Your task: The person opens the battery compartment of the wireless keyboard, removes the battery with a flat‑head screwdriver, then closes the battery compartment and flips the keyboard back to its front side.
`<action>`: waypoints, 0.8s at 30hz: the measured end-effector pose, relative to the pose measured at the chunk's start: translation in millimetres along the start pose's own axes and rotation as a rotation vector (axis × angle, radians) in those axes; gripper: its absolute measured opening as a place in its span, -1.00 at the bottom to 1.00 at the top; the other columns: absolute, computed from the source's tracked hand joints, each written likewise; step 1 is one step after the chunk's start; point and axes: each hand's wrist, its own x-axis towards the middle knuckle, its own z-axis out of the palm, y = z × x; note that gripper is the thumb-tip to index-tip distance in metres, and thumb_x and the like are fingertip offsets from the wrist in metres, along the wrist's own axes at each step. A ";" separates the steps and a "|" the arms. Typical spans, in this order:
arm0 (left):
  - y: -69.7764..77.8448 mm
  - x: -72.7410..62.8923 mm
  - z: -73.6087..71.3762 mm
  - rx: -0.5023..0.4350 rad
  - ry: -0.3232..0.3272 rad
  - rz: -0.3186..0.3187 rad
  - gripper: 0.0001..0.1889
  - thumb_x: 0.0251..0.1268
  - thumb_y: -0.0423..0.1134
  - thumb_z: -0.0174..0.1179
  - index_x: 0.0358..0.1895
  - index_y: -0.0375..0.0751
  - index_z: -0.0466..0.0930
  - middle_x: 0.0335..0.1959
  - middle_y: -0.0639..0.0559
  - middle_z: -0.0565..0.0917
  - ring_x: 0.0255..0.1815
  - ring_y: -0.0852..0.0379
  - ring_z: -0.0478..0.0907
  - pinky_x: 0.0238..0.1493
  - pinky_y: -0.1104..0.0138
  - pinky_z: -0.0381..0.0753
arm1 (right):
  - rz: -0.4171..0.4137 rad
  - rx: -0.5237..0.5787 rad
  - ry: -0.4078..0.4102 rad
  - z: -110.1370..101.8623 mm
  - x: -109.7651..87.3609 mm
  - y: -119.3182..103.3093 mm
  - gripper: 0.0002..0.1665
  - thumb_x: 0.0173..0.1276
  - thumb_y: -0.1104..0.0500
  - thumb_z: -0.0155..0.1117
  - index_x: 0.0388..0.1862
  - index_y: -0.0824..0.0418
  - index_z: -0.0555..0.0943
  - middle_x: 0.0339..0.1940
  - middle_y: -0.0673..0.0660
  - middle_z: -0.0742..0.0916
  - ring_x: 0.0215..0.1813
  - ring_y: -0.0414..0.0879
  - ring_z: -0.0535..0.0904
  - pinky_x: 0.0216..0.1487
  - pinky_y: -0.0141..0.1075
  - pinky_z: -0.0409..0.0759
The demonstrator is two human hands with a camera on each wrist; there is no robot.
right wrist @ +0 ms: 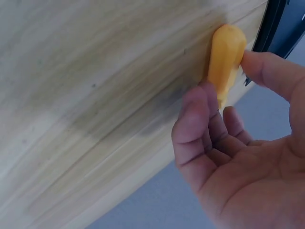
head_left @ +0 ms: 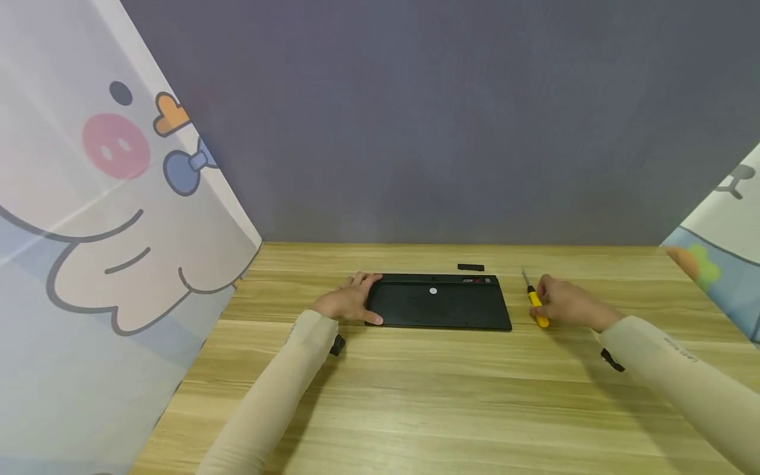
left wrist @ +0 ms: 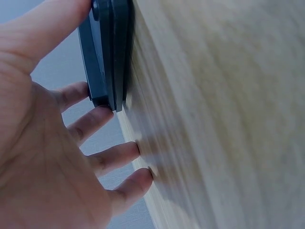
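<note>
A black keyboard (head_left: 439,305) lies underside up on the table, with a round white sticker in its middle and an open compartment (head_left: 477,280) at the far right corner. My left hand (head_left: 354,300) rests on its left end, fingers spread, thumb at the near edge. In the left wrist view, the other fingers (left wrist: 125,153) reach past the keyboard's corner (left wrist: 107,71). To the right, my right hand (head_left: 564,302) pinches the yellow handle of a screwdriver (head_left: 537,307) between thumb and fingers. Its metal shaft points away from me, low over the wood.
A small black cover (head_left: 471,267) lies just behind the keyboard's far edge. The wood-grain table (head_left: 415,396) ends at a grey upright panel (head_left: 445,132). Cartoon-printed cloth (head_left: 119,198) stands along the left side, with more on the right.
</note>
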 end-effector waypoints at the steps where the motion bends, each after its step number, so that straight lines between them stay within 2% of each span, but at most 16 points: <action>1: 0.0 0.0 0.0 0.000 -0.002 0.000 0.06 0.03 0.17 0.35 0.52 0.13 -0.16 0.46 0.00 -0.06 0.44 -0.19 -0.09 0.20 -0.13 0.23 | 0.003 -0.007 0.000 0.9 0.0 -0.1 -0.57 0.25 0.13 0.34 -0.24 0.36 0.31 -0.53 0.09 0.48 -0.53 -0.10 0.34 -0.49 -0.25 0.30; 8: -0.7 0.5 0.2 -0.009 -0.003 -0.001 0.06 0.02 0.16 0.36 0.52 0.14 -0.16 0.46 0.01 -0.06 0.44 -0.18 -0.09 0.20 -0.13 0.23 | 0.003 -0.013 -0.006 4.4 0.1 -1.3 -0.59 0.26 0.16 0.29 -0.20 0.36 0.29 -0.53 0.10 0.49 -0.55 -0.10 0.35 -0.53 -0.25 0.30; 16: -0.2 0.1 0.6 -0.013 -0.005 0.000 0.07 0.02 0.16 0.36 0.52 0.13 -0.16 0.46 0.01 -0.06 0.45 -0.17 -0.10 0.18 -0.10 0.28 | -0.002 0.005 0.036 -0.9 -3.6 -1.6 -0.61 0.28 0.28 0.25 -0.09 0.43 0.28 -0.53 0.13 0.53 -0.62 -0.11 0.35 -0.60 -0.26 0.32; 19: 0.1 0.2 0.7 -0.014 -0.004 0.004 0.06 0.02 0.16 0.35 0.52 0.13 -0.16 0.46 0.01 -0.07 0.44 -0.17 -0.09 0.18 -0.10 0.27 | -0.009 -0.001 0.090 -5.0 -6.1 -2.4 -0.62 0.28 0.30 0.22 -0.06 0.42 0.28 -0.52 0.15 0.55 -0.63 -0.11 0.37 -0.61 -0.25 0.34; 24: -0.4 -0.4 -0.1 -0.014 -0.002 0.002 0.06 0.03 0.16 0.35 0.52 0.14 -0.16 0.47 0.01 -0.08 0.45 -0.18 -0.10 0.19 -0.12 0.25 | -0.073 -0.059 0.262 -9.8 -7.9 -6.9 -0.68 0.25 0.31 0.25 -0.12 0.39 0.34 -0.46 0.15 0.54 -0.60 -0.10 0.40 -0.55 -0.21 0.39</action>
